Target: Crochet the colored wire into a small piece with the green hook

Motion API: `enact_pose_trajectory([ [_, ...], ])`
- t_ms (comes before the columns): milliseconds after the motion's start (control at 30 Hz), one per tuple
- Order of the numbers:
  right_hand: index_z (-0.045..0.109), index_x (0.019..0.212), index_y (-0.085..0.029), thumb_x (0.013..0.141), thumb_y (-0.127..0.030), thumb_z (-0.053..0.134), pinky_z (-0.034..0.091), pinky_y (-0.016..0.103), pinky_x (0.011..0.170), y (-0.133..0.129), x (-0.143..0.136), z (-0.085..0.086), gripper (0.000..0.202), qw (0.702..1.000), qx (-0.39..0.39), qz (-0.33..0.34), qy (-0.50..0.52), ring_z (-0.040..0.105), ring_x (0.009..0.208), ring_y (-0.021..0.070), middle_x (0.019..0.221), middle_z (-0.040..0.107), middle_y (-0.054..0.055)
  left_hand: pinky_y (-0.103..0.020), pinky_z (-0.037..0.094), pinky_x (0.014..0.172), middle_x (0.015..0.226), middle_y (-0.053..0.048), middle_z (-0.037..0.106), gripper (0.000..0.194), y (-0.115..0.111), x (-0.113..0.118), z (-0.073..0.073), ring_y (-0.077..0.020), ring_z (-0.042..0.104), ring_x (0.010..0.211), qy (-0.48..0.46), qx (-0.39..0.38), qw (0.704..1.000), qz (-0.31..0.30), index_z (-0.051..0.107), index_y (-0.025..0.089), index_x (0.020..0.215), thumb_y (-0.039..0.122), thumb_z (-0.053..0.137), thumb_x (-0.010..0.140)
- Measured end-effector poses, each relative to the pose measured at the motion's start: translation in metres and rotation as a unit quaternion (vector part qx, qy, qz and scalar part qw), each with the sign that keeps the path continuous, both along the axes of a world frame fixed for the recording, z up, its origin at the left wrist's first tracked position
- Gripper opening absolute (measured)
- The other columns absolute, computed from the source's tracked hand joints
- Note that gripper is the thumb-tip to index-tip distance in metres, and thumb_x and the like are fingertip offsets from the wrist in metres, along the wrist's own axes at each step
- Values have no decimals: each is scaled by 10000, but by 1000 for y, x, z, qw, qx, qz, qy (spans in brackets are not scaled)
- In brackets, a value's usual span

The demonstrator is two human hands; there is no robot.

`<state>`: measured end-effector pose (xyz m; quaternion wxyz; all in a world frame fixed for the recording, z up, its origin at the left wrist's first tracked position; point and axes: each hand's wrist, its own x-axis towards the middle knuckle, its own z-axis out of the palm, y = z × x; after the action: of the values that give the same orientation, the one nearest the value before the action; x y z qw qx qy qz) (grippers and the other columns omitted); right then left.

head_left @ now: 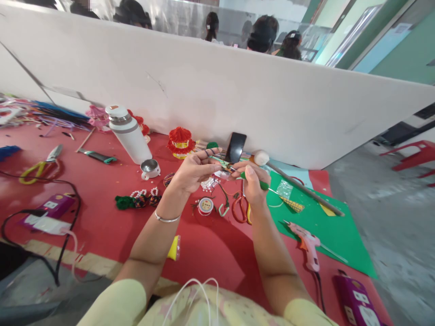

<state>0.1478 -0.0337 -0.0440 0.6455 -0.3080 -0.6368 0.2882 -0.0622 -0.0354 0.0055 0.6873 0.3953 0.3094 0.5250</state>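
Note:
Both hands meet over the middle of the red table. My right hand (pixel 254 181) is closed round the green handle of a thin tool (pixel 263 185), whose tip points left. My left hand (pixel 195 170) pinches a small dark and green piece of yarn work (pixel 227 167) at the tool's tip, with a dark strand over its fingers. Below them lie white beads (pixel 208 183), a round spool (pixel 205 206) and red-handled scissors (pixel 239 209). A phone (pixel 235 147) leans behind the hands.
A white bottle (pixel 128 134) and metal cup (pixel 150 169) stand left, near pliers (pixel 44 167) and a cutter (pixel 98 156). A pink glue gun (pixel 307 244) lies right on a green sheet (pixel 343 240). A white partition (pixel 204 90) stands behind; people sit beyond it.

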Motion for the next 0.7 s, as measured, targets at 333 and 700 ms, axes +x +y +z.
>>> enact_pose_trajectory([
  [333, 841, 759, -280, 1038, -474, 620, 624, 408, 711, 0, 0, 6, 406, 999, 26, 16, -8, 781, 770, 220, 883, 841, 26, -198, 164, 407, 728, -10, 747, 578, 0, 2, 1, -6, 392, 430, -5, 3, 1000, 7, 802, 119, 1177, 123, 994, 632],
  [700, 868, 786, -302, 1047, -429, 613, 607, 406, 717, 2, 4, 7, 386, 998, 42, 15, -35, 786, 804, 223, 907, 846, 18, -200, 167, 396, 713, 2, 732, 518, 0, 3, 3, -3, 370, 431, -2, 14, 1000, 14, 817, 136, 1129, 126, 988, 641],
])
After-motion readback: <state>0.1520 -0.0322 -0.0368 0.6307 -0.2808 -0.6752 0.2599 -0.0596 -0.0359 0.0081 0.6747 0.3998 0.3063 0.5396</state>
